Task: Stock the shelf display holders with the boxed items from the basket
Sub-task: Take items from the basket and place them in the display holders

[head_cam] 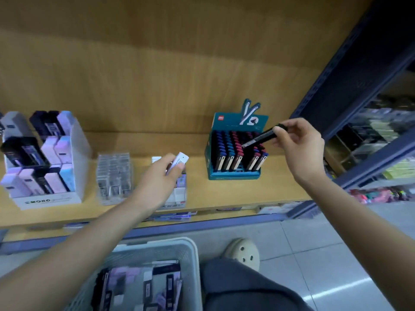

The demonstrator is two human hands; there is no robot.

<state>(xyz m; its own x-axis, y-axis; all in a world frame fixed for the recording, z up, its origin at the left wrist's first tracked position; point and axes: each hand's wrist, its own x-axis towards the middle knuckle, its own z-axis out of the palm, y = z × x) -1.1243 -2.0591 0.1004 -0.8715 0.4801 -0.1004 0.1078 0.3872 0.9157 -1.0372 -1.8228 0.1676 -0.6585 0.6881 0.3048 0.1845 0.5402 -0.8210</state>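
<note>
Right hand point(296, 144) grip pinching black box point(261, 137) above teal holder point(233, 153), left hand point(160, 178) grip closed on white box point(178, 162)

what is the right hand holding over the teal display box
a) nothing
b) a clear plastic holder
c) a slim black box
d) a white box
c: the right hand pinches a slim black box by its upper end, tilted down toward the teal display box; the white box is in the left hand.
</note>
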